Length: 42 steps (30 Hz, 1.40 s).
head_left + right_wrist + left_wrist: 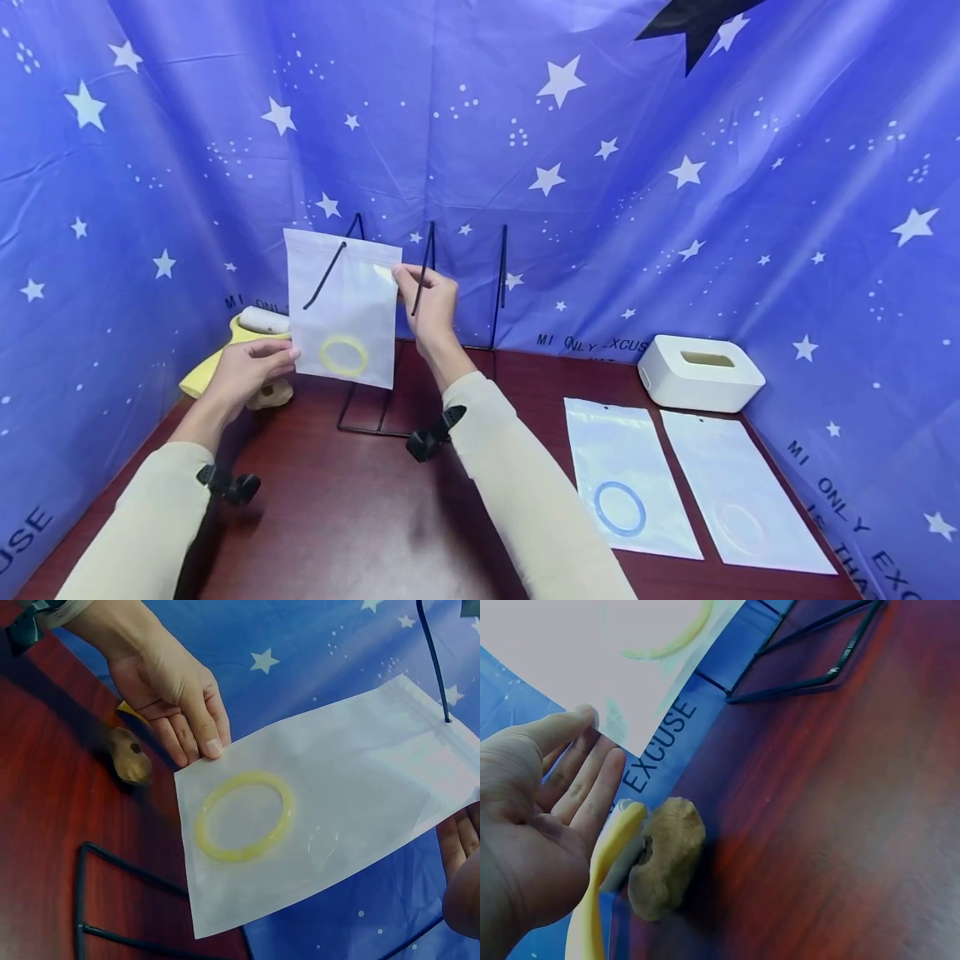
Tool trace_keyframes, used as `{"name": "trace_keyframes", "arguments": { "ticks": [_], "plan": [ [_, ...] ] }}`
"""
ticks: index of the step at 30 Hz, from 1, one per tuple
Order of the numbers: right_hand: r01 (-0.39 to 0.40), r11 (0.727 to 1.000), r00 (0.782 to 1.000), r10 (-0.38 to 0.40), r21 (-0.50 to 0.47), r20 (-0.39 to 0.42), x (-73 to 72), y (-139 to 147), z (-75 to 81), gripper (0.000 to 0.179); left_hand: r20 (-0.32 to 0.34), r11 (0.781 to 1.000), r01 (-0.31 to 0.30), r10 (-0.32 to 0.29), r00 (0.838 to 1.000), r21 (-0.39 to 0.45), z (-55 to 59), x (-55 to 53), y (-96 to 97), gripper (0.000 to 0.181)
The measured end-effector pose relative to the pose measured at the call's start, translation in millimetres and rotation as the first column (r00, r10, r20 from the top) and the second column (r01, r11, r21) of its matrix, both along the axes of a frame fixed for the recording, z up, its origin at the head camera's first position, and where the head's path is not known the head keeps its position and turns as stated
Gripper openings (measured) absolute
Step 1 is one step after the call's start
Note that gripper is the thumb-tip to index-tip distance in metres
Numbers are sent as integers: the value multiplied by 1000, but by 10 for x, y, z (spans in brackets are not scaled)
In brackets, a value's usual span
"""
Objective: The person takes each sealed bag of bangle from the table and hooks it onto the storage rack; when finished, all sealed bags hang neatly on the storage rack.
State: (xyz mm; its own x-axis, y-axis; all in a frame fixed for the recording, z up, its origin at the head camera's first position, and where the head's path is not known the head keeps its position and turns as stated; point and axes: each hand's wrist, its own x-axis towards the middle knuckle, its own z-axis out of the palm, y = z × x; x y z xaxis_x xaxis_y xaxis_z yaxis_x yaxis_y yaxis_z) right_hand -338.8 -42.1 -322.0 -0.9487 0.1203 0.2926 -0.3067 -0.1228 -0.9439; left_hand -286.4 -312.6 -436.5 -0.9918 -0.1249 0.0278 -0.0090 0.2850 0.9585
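Both forearms are clothed in long, plain cream cloth, seen as a left sleeve (138, 517) and a right sleeve (532, 483). Each is cut fairly loose, slightly creased, and ended at the wrist in a simple cuff. Over the left cuff a black wrist camera (228, 485) is strapped, its small housing rounded at one end; a matching black camera (429, 442) is worn at the right cuff on a dark band. The left grip (243, 375) and right grip (437, 308) are left ungloved.
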Motion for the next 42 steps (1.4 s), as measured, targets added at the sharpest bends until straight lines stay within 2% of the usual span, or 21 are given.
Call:
{"name": "trace_keyframes", "arguments": {
  "ticks": [3, 9, 16, 20, 27, 31, 35, 42],
  "plan": [
    [1, 1000, 1000, 0, -21, 27, -89, -7, 47, 17, 21, 1000, -7, 8, 1000, -2, 46, -100, 21, 68],
    [53, 998, 997, -54, 24, 53, -248, -10, 85, 16, 83, 999, -28, 30, 996, -23, 88, -272, 30, 73],
    [94, 994, 994, -98, 63, 55, -389, -33, 138, 13, 19, 997, -27, 26, 999, 73, 66, -438, 82, 58],
    [122, 989, 988, -129, 83, 81, -439, -59, 164, 11, 37, 992, -26, 22, 999, 126, 53, -486, 119, 46],
    [136, 985, 987, -143, 104, 66, -522, -63, 115, 12, 24, 996, -39, 37, 999, 80, 58, -542, 107, 51],
    [144, 982, 988, -150, 121, 39, -504, -66, 67, 14, 23, 997, -54, 53, 998, 55, 69, -520, 86, 52],
    [121, 987, 993, -122, 104, 4, -489, -48, 3, 16, -11, 997, -71, 72, 997, 25, 80, -475, 73, 53],
    [29, 1000, 998, -28, 11, -52, -479, 124, -134, 21, -81, 985, -142, 134, 988, -101, 180, -325, 59, 54]
  ]
}}
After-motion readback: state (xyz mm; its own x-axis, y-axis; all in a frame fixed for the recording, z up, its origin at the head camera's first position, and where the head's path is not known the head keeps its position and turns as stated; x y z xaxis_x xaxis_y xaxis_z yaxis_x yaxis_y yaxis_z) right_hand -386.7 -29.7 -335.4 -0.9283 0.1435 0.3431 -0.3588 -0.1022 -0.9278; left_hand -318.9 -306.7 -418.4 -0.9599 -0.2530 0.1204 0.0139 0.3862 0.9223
